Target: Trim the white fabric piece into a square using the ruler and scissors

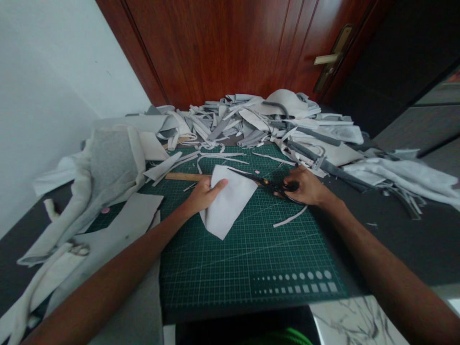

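My left hand (207, 192) grips a white piece of fabric (232, 203) by its left side, thumb on top, holding it above the green cutting mat (215, 273). My right hand (304, 186) is closed around the handles of black scissors (266, 182). Their blades point left and lie along the fabric's upper edge; whether they are parted is hard to make out. A narrow white strip (290, 218) rests on the mat just below my right hand. Behind my left hand, a wooden ruler (183, 177) is partly hidden.
A heap of white and grey fabric scraps (247, 120) lines the back of the dark table (362, 225). Thick folded fabric (111, 158) and a flat grey sheet (129, 230) lie on the left. A wooden door (223, 48) with a metal handle (326, 59) stands behind.
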### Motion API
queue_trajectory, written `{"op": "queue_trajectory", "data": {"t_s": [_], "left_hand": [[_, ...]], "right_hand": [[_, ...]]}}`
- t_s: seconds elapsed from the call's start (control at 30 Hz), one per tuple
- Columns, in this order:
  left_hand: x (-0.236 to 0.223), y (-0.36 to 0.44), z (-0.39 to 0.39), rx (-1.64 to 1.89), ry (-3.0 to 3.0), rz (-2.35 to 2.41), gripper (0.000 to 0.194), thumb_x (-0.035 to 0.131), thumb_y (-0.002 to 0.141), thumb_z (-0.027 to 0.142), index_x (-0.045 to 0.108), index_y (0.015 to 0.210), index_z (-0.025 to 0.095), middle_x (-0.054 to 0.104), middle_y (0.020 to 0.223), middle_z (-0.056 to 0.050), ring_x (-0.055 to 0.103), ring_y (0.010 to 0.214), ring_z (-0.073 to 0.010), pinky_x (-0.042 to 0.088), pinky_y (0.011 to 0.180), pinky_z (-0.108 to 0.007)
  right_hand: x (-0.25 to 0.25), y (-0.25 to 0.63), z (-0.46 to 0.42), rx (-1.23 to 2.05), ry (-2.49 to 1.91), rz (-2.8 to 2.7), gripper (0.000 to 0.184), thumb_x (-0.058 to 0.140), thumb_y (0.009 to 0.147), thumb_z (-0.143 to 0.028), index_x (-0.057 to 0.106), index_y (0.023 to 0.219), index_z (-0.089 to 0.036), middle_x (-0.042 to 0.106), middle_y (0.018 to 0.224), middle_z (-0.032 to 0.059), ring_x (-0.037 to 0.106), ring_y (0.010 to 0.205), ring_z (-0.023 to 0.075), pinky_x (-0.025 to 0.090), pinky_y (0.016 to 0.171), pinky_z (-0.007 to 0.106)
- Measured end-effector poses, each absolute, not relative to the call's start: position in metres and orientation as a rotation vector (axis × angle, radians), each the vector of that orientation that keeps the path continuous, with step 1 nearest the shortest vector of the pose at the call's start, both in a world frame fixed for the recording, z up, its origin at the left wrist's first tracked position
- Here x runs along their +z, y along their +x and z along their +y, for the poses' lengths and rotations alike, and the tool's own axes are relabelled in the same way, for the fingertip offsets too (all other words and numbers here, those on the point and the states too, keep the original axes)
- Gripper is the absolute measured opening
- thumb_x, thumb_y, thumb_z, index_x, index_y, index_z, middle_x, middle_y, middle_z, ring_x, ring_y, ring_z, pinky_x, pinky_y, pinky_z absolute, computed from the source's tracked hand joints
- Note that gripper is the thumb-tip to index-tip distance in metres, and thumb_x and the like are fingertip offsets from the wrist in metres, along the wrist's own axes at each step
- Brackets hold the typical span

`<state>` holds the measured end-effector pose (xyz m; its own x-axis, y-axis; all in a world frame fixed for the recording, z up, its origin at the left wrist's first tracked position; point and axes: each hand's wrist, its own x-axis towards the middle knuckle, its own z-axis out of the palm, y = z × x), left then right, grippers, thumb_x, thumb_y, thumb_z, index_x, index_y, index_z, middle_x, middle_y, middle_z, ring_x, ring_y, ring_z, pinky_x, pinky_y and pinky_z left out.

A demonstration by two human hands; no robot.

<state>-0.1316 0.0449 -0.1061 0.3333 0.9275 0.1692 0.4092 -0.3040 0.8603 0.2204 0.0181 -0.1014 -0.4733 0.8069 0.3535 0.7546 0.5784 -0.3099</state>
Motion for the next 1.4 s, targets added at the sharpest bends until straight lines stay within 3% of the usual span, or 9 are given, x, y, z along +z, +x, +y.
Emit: {"op": "queue_trajectory", "data": {"t_s": [0.5, 1.4], "left_hand": [[-0.1063, -0.1321, 0.0460, 0.907, 1.897, 1.153, 0.059, 0.060, 0.086, 0.075, 0.070, 0.081, 0.017, 0.076, 0.078, -0.007, 0.068, 0.068, -0.0211, 0.054, 0.060, -0.028], [-0.1026, -0.1314, 0.0448, 0.870, 1.904, 1.144, 0.057, 0.061, 0.086, 0.072, 0.073, 0.086, 0.016, 0.079, 0.081, -0.008, 0.071, 0.068, -0.0215, 0.055, 0.058, -0.027]], "right_hand": [[-0.1015, 0.2165, 0.0180, 0.191, -1.206, -2.307, 0.057, 0.065, 0.087, -0.071, 0.062, 0.060, -0.021, 0.059, 0.059, 0.0015, 0.050, 0.057, 0.0148, 0.034, 0.070, 0.035], [-0.1015, 0.2154, 0.0180, 0.170, -1.242, -2.348, 0.059, 0.063, 0.089, -0.070, 0.061, 0.057, -0.021, 0.054, 0.055, 0.0007, 0.046, 0.056, 0.0144, 0.032, 0.070, 0.036]]}}
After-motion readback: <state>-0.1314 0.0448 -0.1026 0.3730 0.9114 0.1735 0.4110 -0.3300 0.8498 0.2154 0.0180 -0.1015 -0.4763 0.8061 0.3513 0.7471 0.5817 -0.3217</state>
